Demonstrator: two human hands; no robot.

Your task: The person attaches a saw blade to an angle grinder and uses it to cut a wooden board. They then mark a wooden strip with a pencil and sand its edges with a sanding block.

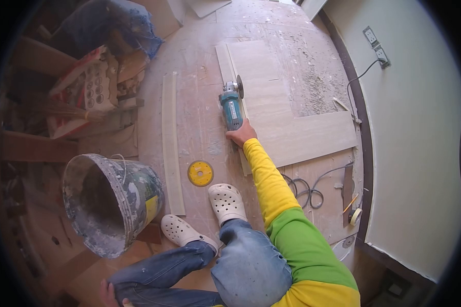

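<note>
My right hand [242, 134], arm stretched forward, is closed around the rear of a teal angle grinder [232, 108]. Its thin dark disc [239, 86] stands upright at the far end, over the edge of a pale tile [312, 135] with an L-shaped outline. A narrow strip of tile [223, 62] lies along the left side of that piece. Low at the left edge, only part of my left hand [108, 294] shows beside my jeans leg, its fingers apart. On the floor before my clogs lies a yellow cutting disc [200, 173].
A paint-stained bucket [148, 199] lies tipped at left, near a long tile strip [172, 143]. Torn cardboard boxes [97, 84] pile up behind it. At right, a power cord [310, 192] coils by the wall [410, 153], close to a tape roll [355, 217] and pencil [350, 203].
</note>
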